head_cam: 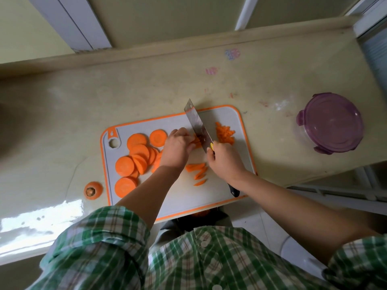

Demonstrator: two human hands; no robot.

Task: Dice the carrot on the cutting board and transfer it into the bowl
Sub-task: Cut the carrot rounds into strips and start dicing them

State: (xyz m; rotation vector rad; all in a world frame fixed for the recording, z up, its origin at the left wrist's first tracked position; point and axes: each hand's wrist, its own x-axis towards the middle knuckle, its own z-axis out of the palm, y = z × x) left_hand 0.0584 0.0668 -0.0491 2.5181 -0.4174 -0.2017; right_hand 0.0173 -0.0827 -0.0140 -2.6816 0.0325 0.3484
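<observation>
Nearest us: cut strips (198, 171) loose on board (230, 116), carrot top (93, 190) off on counter. Right hand (224, 162) clenched round knife (198, 124) handle, blade down. Left hand (178, 149) clawed over small bundle (195, 140), pinning it against blade. Slices (134, 151) fanned at left, undiced. Dice (225, 133) piled beyond blade. We judge carrot stiff, light, damp, rounds apt to slide (grip flat stacks from top, fingertips tucked). Far right: lidded bowl (330, 124), well apart, no carrot visible inside.
</observation>
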